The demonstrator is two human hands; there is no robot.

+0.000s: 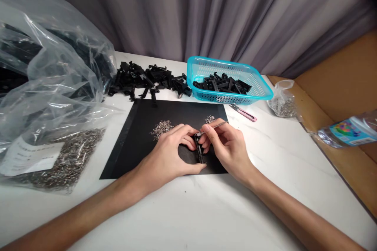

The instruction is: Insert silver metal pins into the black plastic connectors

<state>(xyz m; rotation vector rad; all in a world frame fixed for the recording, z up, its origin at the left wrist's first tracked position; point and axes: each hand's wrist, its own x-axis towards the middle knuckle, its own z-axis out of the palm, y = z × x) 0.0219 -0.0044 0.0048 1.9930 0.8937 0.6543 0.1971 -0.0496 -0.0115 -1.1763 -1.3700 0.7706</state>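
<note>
Over the black mat (pixel 123 157), my left hand (pixel 173 151) grips a narrow black plastic part (pixel 199 150) between thumb and fingers, one end toward me. My right hand (pixel 228 145) pinches a thin metal tool (pixel 220 124), its rear end sticking out past the fingers. The tool's front meets the far end of the part, where my fingertips hide the contact. Just beyond my left hand lies a pile of small metal springs or clips (pixel 161 128). A smaller metal pile (pixel 210 119) sits beyond my right hand.
Loose black parts (pixel 147 78) are heaped at the back beside a blue basket (pixel 232 98) holding more. A pink-handled cutter (pixel 244 113) lies right of the mat. Bags of metal pieces (pixel 73 160) and black parts (pixel 59 47) stand left. A small bag (pixel 282 100) and a bottle (pixel 347 131) are right.
</note>
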